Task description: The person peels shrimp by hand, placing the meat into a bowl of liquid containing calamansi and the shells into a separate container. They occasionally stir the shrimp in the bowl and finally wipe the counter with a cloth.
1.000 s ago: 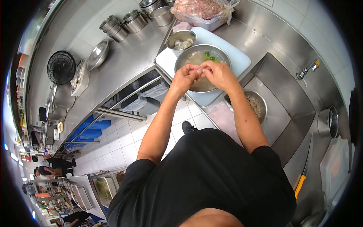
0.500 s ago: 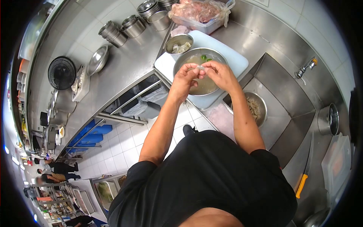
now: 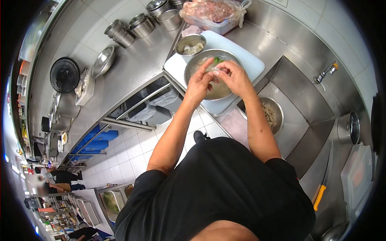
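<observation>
My left hand [image 3: 200, 83] and my right hand [image 3: 235, 79] meet over a large steel bowl [image 3: 187, 69] of cloudy liquid with green pieces [image 3: 217, 59] in it. Between their fingertips is a small, pale, translucent shrimp [image 3: 216, 72], partly hidden. The left thumb presses on it while the left index finger points forward; the right fingers are pinched together. Beside the large bowl, a smaller steel bowl [image 3: 179, 47] holds whitish peeled shrimp [image 3: 193, 49]. Both bowls rest on a pale blue cutting board [image 3: 252, 66]. Greyish shrimp [image 3: 269, 114] lie in a steel bowl [image 3: 281, 116] by my right forearm.
A sink [image 3: 299, 102] with a tap [image 3: 326, 74] lies to the right. A yellow-handled knife [image 3: 320, 197] rests on the counter near a lidded container [image 3: 357, 172]. Bagged raw meat [image 3: 213, 12] sits at the back. Steel pots [image 3: 141, 27] line the left counter. People [image 3: 66, 176] stand far left.
My left index finger has straightened forward, and my right hand has turned slightly over the shrimp. Both hands stay over the large bowl.
</observation>
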Motion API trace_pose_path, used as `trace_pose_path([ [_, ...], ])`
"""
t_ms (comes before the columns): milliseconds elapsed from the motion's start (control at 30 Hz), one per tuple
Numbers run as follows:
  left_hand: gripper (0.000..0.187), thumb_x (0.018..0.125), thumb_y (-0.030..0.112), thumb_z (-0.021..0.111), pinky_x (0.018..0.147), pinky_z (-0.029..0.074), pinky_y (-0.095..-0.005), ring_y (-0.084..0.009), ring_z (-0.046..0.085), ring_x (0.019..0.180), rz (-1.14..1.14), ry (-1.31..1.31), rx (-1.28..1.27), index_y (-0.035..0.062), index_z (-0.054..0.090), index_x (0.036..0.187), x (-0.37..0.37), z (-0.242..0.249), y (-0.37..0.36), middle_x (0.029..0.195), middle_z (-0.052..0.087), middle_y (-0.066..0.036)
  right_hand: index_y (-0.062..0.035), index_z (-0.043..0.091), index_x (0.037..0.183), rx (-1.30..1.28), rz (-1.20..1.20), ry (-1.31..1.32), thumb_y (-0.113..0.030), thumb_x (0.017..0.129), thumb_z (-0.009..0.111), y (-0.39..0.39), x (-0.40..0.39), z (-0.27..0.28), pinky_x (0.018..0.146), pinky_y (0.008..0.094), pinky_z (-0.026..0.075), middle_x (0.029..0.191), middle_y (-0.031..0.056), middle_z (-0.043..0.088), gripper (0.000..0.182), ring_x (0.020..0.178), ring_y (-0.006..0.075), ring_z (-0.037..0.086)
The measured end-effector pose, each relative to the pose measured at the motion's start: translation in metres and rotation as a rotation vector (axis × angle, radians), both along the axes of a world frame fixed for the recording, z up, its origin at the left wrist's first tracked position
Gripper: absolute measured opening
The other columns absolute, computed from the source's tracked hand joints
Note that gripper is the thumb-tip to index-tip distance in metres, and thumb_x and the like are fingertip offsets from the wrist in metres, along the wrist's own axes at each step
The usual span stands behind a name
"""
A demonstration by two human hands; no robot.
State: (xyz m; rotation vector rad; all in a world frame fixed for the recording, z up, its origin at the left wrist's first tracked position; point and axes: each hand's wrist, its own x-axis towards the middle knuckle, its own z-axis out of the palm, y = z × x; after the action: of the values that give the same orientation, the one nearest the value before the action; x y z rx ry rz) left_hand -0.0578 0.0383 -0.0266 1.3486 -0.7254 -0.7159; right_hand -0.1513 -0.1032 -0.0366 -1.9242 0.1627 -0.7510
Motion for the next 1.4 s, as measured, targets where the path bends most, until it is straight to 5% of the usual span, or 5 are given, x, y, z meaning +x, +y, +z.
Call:
trace_pose_path([
  [500, 0.039, 0.092, 0.033, 0.067, 0.063, 0.045, -0.0217, -0.0054, 0.056, 0.076, 0.089, -0.339, 0.296, 0.0059, 0.067, 0.121, 0.0, 0.017, 0.005, 0.086, 0.065, 0.001, 0.0005, 0.06, 0.091, -0.164, -0.018, 0.056, -0.012, 0.092, 0.062, -0.003, 0.0, -0.012, 0.066, 0.0322, 0.048, 0.08, 0.0087, 0.062, 0.013, 0.071, 0.019, 0.059],
  [700, 0.029, 0.093, 0.029, 0.066, 0.063, 0.042, -0.0207, -0.0042, 0.053, 0.07, 0.179, -0.09, 0.131, 0.0042, 0.068, 0.108, 0.0, 0.005, 0.0, 0.084, 0.065, 0.002, -0.0003, 0.062, 0.091, -0.039, 0.004, 0.11, -0.018, 0.093, 0.063, 0.003, 0.0, -0.005, 0.061, 0.0326, 0.047, 0.074, 0.0071, 0.063, 0.018, 0.065, 0.0153, 0.057],
  [800, 0.029, 0.093, 0.029, 0.066, 0.06, 0.042, -0.0213, -0.0068, 0.056, 0.074, 0.104, 0.134, 0.038, 0.0044, 0.065, 0.108, 0.004, 0.006, 0.002, 0.089, 0.064, 0.002, -0.0006, 0.062, 0.09, -0.033, 0.047, 0.26, -0.025, 0.093, 0.061, 0.006, -0.009, 0.01, 0.067, 0.0411, 0.048, 0.075, 0.0168, 0.063, 0.024, 0.069, 0.0334, 0.061],
  [1200, 0.021, 0.097, 0.026, 0.06, 0.059, 0.044, -0.0223, -0.0092, 0.059, 0.075, 0.043, 0.545, -0.081, 0.0068, 0.063, 0.105, 0.021, 0.008, -0.006, 0.087, 0.062, 0.002, 0.0001, 0.058, 0.087, -0.207, 0.037, 0.113, -0.019, 0.091, 0.061, 0.008, -0.027, 0.008, 0.063, 0.0381, 0.048, 0.073, 0.0167, 0.062, 0.019, 0.068, 0.0283, 0.062],
  [1400, 0.021, 0.095, 0.021, 0.063, 0.058, 0.045, -0.0224, -0.0093, 0.061, 0.076, 0.067, 0.268, 0.015, 0.0065, 0.061, 0.11, 0.055, 0.016, -0.011, 0.091, 0.065, 0.0, -0.0012, 0.067, 0.104, 0.206, -0.158, 0.31, -0.018, 0.093, 0.06, -0.019, -0.093, 0.009, 0.066, 0.0306, 0.052, 0.081, 0.0132, 0.068, 0.021, 0.074, 0.0174, 0.067],
])
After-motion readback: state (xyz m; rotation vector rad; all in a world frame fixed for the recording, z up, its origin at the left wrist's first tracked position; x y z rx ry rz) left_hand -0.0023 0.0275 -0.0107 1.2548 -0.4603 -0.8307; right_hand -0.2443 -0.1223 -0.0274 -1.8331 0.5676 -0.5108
